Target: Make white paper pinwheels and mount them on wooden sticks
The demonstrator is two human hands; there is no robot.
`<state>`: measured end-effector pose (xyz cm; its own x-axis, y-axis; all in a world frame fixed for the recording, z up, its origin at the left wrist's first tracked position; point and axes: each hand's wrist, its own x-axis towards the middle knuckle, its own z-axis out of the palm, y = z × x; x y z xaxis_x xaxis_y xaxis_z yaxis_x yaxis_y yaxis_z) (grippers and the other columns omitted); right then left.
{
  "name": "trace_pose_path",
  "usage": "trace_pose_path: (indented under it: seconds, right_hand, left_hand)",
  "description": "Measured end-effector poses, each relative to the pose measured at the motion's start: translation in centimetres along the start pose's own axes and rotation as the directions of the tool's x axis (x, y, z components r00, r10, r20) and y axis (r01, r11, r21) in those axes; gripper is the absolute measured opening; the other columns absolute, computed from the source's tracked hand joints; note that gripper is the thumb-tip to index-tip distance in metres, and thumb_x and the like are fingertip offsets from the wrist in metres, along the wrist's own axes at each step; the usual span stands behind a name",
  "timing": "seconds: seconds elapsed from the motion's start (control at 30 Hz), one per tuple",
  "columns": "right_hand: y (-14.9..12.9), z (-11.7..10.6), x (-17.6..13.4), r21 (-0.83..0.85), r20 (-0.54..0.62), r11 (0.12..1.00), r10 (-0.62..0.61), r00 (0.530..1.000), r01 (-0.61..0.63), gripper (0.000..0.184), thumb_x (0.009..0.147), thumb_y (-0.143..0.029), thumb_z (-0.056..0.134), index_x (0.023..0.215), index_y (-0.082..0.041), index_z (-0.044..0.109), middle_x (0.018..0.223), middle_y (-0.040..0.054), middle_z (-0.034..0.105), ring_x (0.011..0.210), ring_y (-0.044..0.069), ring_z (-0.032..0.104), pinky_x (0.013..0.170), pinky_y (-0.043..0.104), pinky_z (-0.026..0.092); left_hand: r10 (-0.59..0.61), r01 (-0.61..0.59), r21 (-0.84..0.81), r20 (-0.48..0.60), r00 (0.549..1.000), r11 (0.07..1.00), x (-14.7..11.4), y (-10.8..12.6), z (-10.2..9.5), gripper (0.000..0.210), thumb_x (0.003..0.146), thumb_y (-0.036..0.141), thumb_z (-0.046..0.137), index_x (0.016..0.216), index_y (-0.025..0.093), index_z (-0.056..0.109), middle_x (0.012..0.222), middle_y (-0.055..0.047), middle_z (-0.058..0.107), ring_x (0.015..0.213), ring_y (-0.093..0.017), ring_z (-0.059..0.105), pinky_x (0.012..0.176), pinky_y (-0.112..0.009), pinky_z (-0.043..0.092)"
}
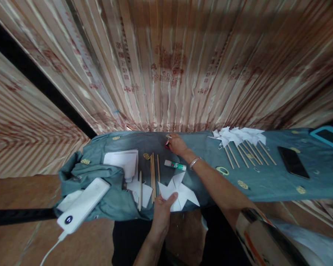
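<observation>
My left hand [162, 212] pinches a white paper pinwheel [184, 193] near the front edge of the cloth-covered table, thumb on top near its middle. Farther back, my right hand [177, 145] has its fingers closed at a small red and dark object [167, 144], too small to name. Between the hands lies a green and white glue stick [177, 165]. A single wooden stick [158, 168] runs toward the pinwheel, with several more wooden sticks [152, 177] beside it. To their left, a pen [140, 190] rests over a cut paper piece [147, 193].
A stack of white paper [120, 160] and a white power bank [83, 205] with a cable are on the left. Several pinwheels on sticks [238, 138] lie at the right, near tape [222, 170], a black phone [293, 162] and a blue-framed device [329, 136]. A curtain [169, 74] hangs behind.
</observation>
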<state>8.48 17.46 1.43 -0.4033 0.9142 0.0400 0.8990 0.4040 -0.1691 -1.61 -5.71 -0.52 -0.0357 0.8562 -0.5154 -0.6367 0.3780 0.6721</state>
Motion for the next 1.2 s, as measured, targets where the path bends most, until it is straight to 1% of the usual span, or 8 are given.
trace_pose_path:
  seconds: [0.3,0.4,0.53,0.63,0.8,0.87,1.0,1.2]
  right_hand:
    - [0.2,-0.2,-0.9,0.094,-0.086,0.995,-0.033,0.996,0.041,0.030,0.083,-0.004,0.047,0.097,-0.008,0.073,0.145,0.0205,0.047,0.140,0.028,0.034,0.116,0.043,0.029]
    - [0.6,-0.3,-0.8,0.151,-0.124,0.988,-0.003,0.992,0.022,0.025,0.081,-0.006,0.051,0.089,-0.009,0.075,0.143,0.0191,0.051,0.138,0.027,0.039,0.117,0.042,0.028]
    - [1.4,-0.4,-1.3,0.247,-0.149,0.968,0.084,0.985,-0.045,0.021,0.079,-0.010,0.055,0.078,-0.013,0.075,0.133,0.0161,0.060,0.131,0.027,0.049,0.111,0.039,0.038]
    - [2.1,-0.5,-2.4,0.314,-0.155,0.945,0.149,0.977,-0.094,0.019,0.081,-0.015,0.057,0.080,-0.015,0.076,0.127,0.0134,0.065,0.129,0.026,0.053,0.103,0.036,0.045]
    - [2.7,-1.0,-3.7,0.374,-0.176,0.920,0.194,0.965,-0.117,0.018,0.084,-0.019,0.059,0.088,-0.017,0.076,0.131,0.0126,0.061,0.131,0.025,0.051,0.107,0.038,0.041]
    - [2.4,-1.2,-3.4,0.343,-0.181,0.935,0.157,0.971,-0.088,0.017,0.084,-0.018,0.059,0.088,-0.018,0.075,0.133,0.0117,0.060,0.131,0.024,0.049,0.109,0.038,0.038]
    - [1.2,-1.1,-1.7,0.181,-0.131,0.983,0.050,0.990,-0.026,0.019,0.084,-0.013,0.056,0.087,-0.016,0.075,0.128,0.0131,0.062,0.132,0.024,0.046,0.113,0.037,0.033]
    - [0.4,0.1,-0.1,0.164,-0.072,0.986,0.056,0.996,-0.044,0.015,0.079,-0.013,0.060,0.082,-0.014,0.074,0.116,0.0158,0.066,0.124,0.026,0.051,0.107,0.036,0.038]
  left_hand:
    - [0.005,-0.005,-0.006,0.000,1.000,1.000,0.0,-0.3,-0.2,0.044,0.052,0.034,0.089,0.084,0.008,0.073,0.075,-0.012,0.076,0.066,-0.022,0.071,0.072,-0.032,0.056]
    - [-0.005,0.005,-0.007,-0.016,1.000,1.000,0.0,-0.2,-0.1,0.046,0.050,0.035,0.090,0.083,0.007,0.073,0.076,-0.013,0.076,0.066,-0.023,0.071,0.070,-0.032,0.056]
    - [-0.019,0.018,-0.014,-0.030,0.999,1.000,0.0,0.0,0.0,0.049,0.046,0.036,0.092,0.080,0.007,0.073,0.078,-0.015,0.076,0.066,-0.023,0.071,0.069,-0.032,0.056]
    - [-0.015,0.014,-0.022,-0.026,1.000,1.000,0.0,0.0,0.1,0.048,0.046,0.035,0.092,0.081,0.007,0.074,0.078,-0.014,0.076,0.066,-0.021,0.070,0.067,-0.029,0.055]
    - [-0.021,0.020,-0.018,-0.025,0.999,1.000,0.0,-0.1,0.1,0.048,0.047,0.035,0.091,0.082,0.006,0.075,0.074,-0.011,0.076,0.061,-0.018,0.068,0.060,-0.026,0.053]
    - [-0.020,0.019,-0.010,-0.032,0.999,1.000,-0.1,-0.1,0.2,0.048,0.046,0.035,0.091,0.080,0.006,0.075,0.072,-0.011,0.076,0.060,-0.018,0.068,0.060,-0.026,0.053]
    - [-0.014,0.014,0.010,-0.035,0.999,1.000,-0.3,0.1,0.4,0.047,0.046,0.035,0.091,0.081,0.007,0.074,0.076,-0.012,0.076,0.064,-0.020,0.070,0.064,-0.028,0.055]
    - [0.003,-0.003,0.022,0.001,1.000,1.000,-0.3,-0.1,0.2,0.045,0.051,0.035,0.089,0.084,0.008,0.075,0.076,-0.013,0.076,0.065,-0.022,0.071,0.067,-0.031,0.056]
